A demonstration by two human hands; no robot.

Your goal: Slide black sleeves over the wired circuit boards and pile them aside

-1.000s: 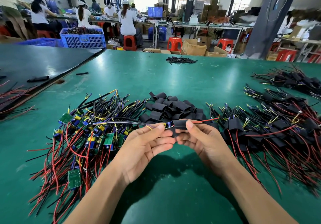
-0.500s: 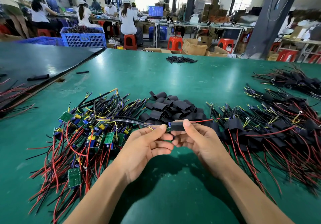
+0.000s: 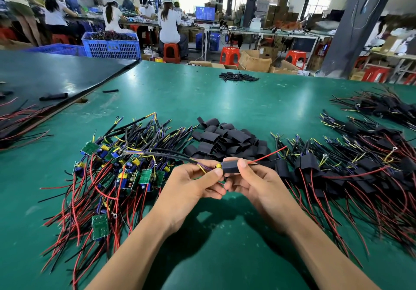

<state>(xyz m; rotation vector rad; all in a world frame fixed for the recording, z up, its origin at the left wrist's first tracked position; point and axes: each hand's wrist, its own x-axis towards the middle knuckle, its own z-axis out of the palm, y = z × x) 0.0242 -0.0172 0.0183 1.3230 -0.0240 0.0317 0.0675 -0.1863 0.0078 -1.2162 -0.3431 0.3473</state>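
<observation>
the black sleeve is a flat matte tube, held above the green worktop just in front of the heap of loose sleeves. only a yellow tip of the circuit board shows at its left mouth, and a red wire leaves the right. the left grip pinches that exposed end, while the right grip pinches the sleeve. a second ago the board's blue part still showed; now the sleeve covers it.

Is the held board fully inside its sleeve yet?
Not fully: a yellow component pokes out of one end of the black sleeve.
</observation>
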